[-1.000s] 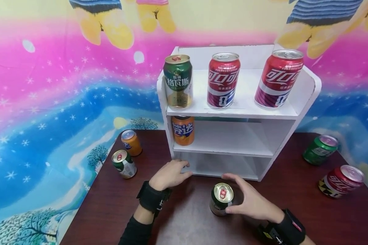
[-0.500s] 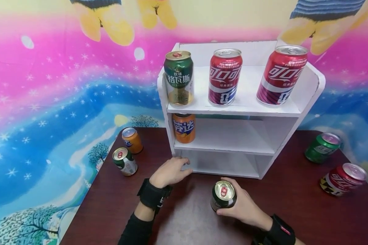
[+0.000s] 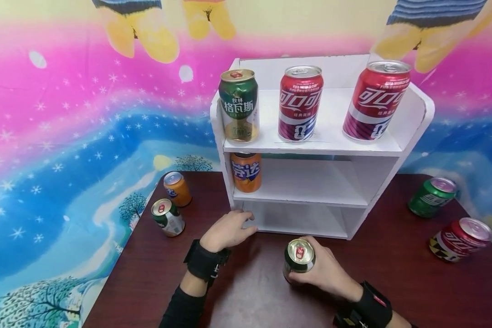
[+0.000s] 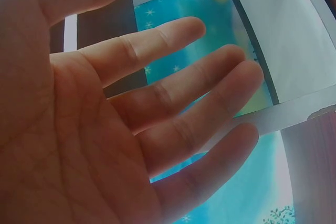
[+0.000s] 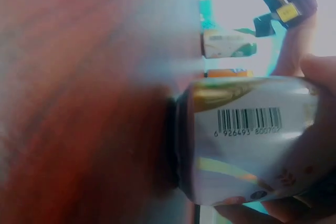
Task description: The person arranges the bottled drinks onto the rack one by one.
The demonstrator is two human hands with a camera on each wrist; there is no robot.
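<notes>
My right hand (image 3: 330, 273) grips a dark green drink can (image 3: 292, 269) with a gold lid and red tab, thumb on the near side and fingers round the far side. The can stands upright at the table's middle, in front of the white shelf (image 3: 307, 148). In the right wrist view the can (image 5: 252, 150) shows its barcode side, its base at the table; whether it touches, I cannot tell. My left hand (image 3: 226, 232) is by the shelf's lower left front, holding nothing; in the left wrist view its palm (image 4: 100, 145) shows, fingers loosely extended and spread.
On the shelf's top stand a green-and-gold can (image 3: 238, 107) and two red cans, one at centre (image 3: 300, 105), one at right (image 3: 375, 102). An orange can (image 3: 246, 172) occupies the middle level's left. Pairs of cans stand at the table's left (image 3: 168, 217) and right (image 3: 461, 239).
My right hand has closed round the green can, which it stood beside with fingers spread, and the can has shifted very slightly. My left hand has stayed in place.
</notes>
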